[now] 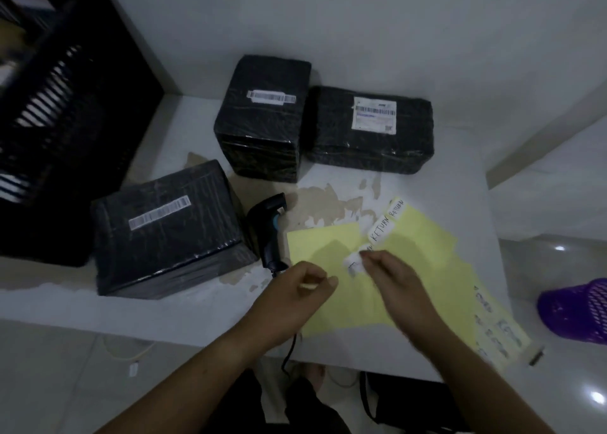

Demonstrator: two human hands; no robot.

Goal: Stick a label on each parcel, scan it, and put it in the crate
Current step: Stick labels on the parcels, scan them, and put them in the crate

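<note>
Head view: the scanner [267,230] lies on the white table [460,183], handle toward the near edge, and its cable drops over that edge. Left of the scanner, just beside it, sits the near parcel [170,233]. Past that parcel, farther left, stands the black crate [65,105]. Beyond the scanner stands the middle parcel [262,118], and the right parcel [371,131] is pressed against its side. Each parcel carries a barcode sticker on top. Between the scanner and those two parcels is a patch of bare, worn tabletop. Right of the scanner the yellow sheets [427,269] reach nearly to the table's right edge, with two RETURN labels [382,228] at their far side. A second label sheet [499,328] hangs over that edge, and a purple basket [578,312] is on the floor beyond.

Both forearms come in over the near edge. The right hand [394,285], palm down over the yellow sheets, pinches a small white label [353,264] at its fingertips. The left hand [295,299], beside the scanner's handle end, is curled; a pale sliver shows at its fingers, and I cannot tell if it holds anything.
</note>
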